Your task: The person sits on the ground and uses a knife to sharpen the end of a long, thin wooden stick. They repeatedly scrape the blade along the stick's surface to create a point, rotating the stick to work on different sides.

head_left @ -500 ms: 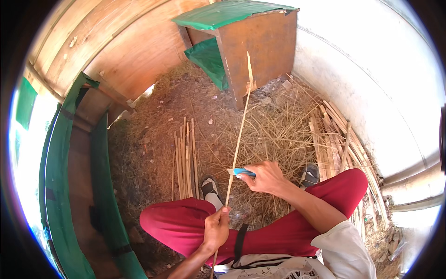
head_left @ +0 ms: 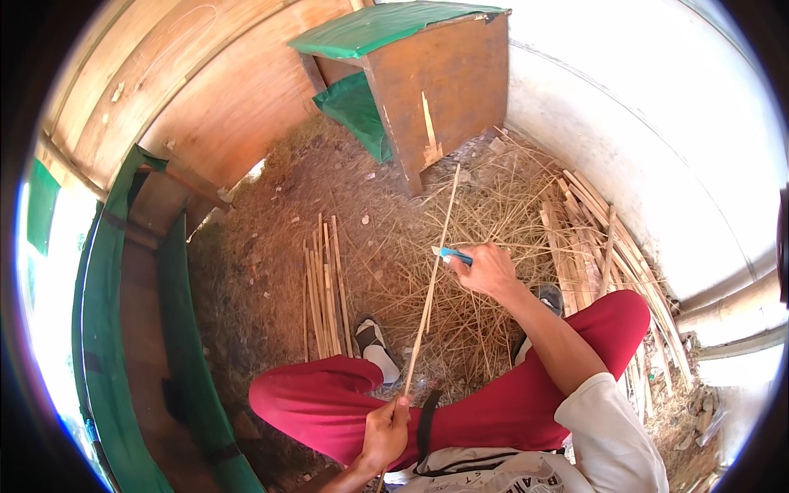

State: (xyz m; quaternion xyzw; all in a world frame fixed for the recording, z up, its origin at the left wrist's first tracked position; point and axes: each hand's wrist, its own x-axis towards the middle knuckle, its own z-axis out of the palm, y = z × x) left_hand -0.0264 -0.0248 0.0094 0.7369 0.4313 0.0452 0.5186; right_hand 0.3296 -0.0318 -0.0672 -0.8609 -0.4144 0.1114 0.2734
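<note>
Thin strip (head_left: pixel 431 281) is gripped low by L hand (head_left: pixel 385 431), lower ctr, prob. to steady it, w/ blue knife (head_left: pixel 457 256) held blade-across by R hand (head_left: pixel 488 268) mid-frame.

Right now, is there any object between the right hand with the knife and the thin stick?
Nothing visible stands in the way: the right hand holds the blue knife, and its blade crosses the thin stick in this view. The left hand grips the stick farther down.
</note>
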